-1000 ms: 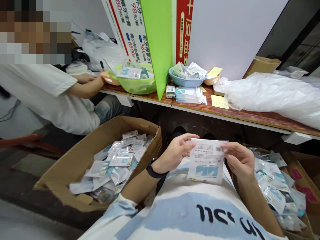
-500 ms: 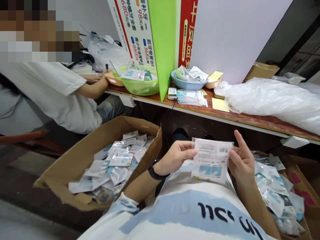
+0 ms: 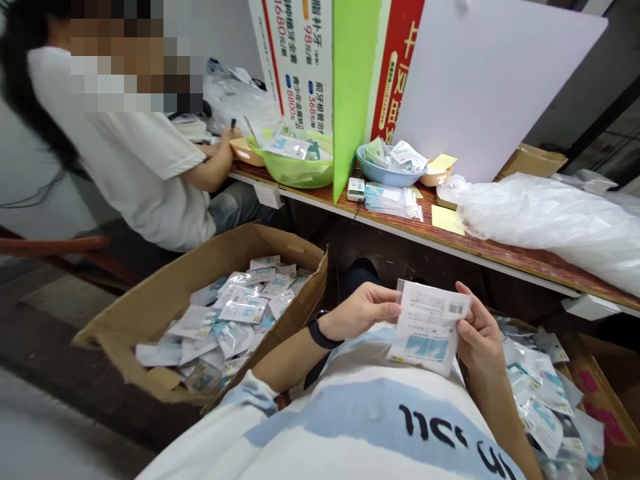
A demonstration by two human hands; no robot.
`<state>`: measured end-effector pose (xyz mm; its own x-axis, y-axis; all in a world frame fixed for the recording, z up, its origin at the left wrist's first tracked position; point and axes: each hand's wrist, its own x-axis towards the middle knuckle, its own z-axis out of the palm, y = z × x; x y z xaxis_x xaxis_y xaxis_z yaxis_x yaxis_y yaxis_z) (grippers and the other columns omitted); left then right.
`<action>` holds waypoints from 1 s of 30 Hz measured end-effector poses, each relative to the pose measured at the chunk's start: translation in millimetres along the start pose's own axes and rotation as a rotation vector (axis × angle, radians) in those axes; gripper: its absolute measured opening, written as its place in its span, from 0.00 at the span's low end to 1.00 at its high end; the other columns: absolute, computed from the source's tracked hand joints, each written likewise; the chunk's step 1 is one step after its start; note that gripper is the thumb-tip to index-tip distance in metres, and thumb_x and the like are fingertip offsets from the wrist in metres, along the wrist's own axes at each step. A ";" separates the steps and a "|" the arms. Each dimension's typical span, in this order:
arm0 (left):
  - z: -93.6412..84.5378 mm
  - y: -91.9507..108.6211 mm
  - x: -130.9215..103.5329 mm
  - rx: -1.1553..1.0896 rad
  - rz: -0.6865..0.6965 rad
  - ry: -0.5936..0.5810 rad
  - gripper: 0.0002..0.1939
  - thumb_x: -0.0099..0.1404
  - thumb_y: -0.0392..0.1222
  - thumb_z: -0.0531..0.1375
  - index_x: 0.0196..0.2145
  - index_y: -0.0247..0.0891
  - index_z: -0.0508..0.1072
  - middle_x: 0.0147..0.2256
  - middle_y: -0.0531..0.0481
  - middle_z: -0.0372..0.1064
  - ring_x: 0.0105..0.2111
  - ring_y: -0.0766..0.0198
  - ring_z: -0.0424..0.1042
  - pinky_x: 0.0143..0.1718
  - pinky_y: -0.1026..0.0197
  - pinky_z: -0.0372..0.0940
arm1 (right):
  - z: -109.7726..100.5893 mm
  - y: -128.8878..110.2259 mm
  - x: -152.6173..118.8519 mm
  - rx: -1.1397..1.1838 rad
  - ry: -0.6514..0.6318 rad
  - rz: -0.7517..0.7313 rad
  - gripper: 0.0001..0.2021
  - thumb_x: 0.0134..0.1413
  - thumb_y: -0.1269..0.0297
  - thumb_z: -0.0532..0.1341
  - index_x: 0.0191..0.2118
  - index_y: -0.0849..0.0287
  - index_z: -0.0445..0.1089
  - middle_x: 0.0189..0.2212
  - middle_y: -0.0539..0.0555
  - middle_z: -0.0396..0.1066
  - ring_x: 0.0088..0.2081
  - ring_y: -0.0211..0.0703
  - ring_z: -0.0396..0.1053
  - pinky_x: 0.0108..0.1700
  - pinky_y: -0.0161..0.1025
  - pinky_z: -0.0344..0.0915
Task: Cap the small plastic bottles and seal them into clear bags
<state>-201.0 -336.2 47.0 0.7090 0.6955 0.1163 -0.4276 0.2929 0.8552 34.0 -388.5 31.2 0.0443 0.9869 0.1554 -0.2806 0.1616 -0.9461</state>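
In front of my shirt I hold a flat white packet [image 3: 427,328], printed with text, a barcode and blue pictures. My left hand [image 3: 361,312], with a black band on its wrist, pinches the packet's left edge between thumb and fingers. At the right edge my right hand [image 3: 481,333] grips it, thumb on the near face and fingers behind. What the packet contains is hidden. Similar packets [image 3: 244,309] lie heaped in a cardboard box [image 3: 165,320] at my left. Another heap of packets [image 3: 543,393] lies at my right.
A wooden table [image 3: 490,250] runs across the front, bearing a blue basin [image 3: 393,175], a green basin [image 3: 300,172], stacked packets [image 3: 390,201] and plastic sheeting [image 3: 545,207]. A green panel [image 3: 353,87] divides it. A person [image 3: 135,153] sits at the left; a cardboard box [image 3: 620,447] stands right.
The packet has tilted slightly and shifted a little right. My right index finger, raised before, has come down toward the packet's upper right corner. The camera view has turned slightly left.
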 end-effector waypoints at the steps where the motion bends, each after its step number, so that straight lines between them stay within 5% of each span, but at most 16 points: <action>1: 0.0 -0.9 0.2 -0.013 -0.005 -0.007 0.24 0.49 0.53 0.73 0.39 0.33 0.82 0.36 0.42 0.79 0.34 0.60 0.77 0.42 0.60 0.68 | -0.4 0.7 0.0 0.000 0.006 -0.008 0.28 0.44 0.60 0.73 0.55 0.48 0.72 0.33 0.50 0.79 0.30 0.39 0.76 0.36 0.35 0.73; 9: -1.7 2.1 -4.0 -0.028 0.003 -0.078 0.24 0.50 0.51 0.73 0.41 0.33 0.80 0.36 0.44 0.79 0.36 0.64 0.75 0.41 0.64 0.68 | 2.7 4.4 1.4 -0.023 0.109 -0.095 0.24 0.40 0.61 0.74 0.48 0.49 0.76 0.31 0.51 0.79 0.29 0.40 0.76 0.30 0.33 0.72; 15: 2.7 19.7 -14.4 0.207 0.108 0.182 0.22 0.48 0.54 0.72 0.31 0.32 0.75 0.28 0.50 0.74 0.29 0.68 0.72 0.35 0.63 0.69 | 10.9 6.8 1.3 -0.045 0.121 -0.101 0.21 0.40 0.62 0.74 0.45 0.52 0.77 0.33 0.52 0.80 0.30 0.40 0.77 0.32 0.32 0.72; 20: 2.7 23.8 -11.7 0.291 0.034 0.031 0.24 0.53 0.58 0.68 0.23 0.33 0.68 0.20 0.53 0.68 0.21 0.71 0.67 0.24 0.67 0.62 | 19.6 -0.6 -2.4 -0.052 0.119 -0.107 0.21 0.40 0.61 0.73 0.45 0.54 0.77 0.33 0.51 0.80 0.31 0.41 0.77 0.33 0.34 0.73; 25: 0.2 18.2 -8.9 0.208 0.124 -0.099 0.24 0.56 0.58 0.67 0.24 0.34 0.66 0.21 0.54 0.67 0.21 0.71 0.66 0.25 0.66 0.62 | 32.0 -12.8 -1.2 -0.093 -0.029 0.059 0.20 0.46 0.47 0.69 0.42 0.54 0.77 0.33 0.55 0.80 0.36 0.53 0.78 0.39 0.47 0.76; 30: 4.2 14.8 -11.7 0.166 0.186 -0.097 0.25 0.57 0.60 0.66 0.24 0.35 0.65 0.21 0.53 0.67 0.22 0.70 0.67 0.27 0.65 0.62 | 49.6 -19.5 5.8 -0.181 0.009 0.120 0.17 0.39 0.50 0.74 0.33 0.56 0.76 0.26 0.54 0.79 0.33 0.55 0.78 0.38 0.49 0.76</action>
<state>-213.2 -342.9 60.4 0.6806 0.6589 0.3202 -0.4634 0.0487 0.8848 -7.8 -386.0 64.7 0.0297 0.9989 0.0370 -0.1076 0.0400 -0.9934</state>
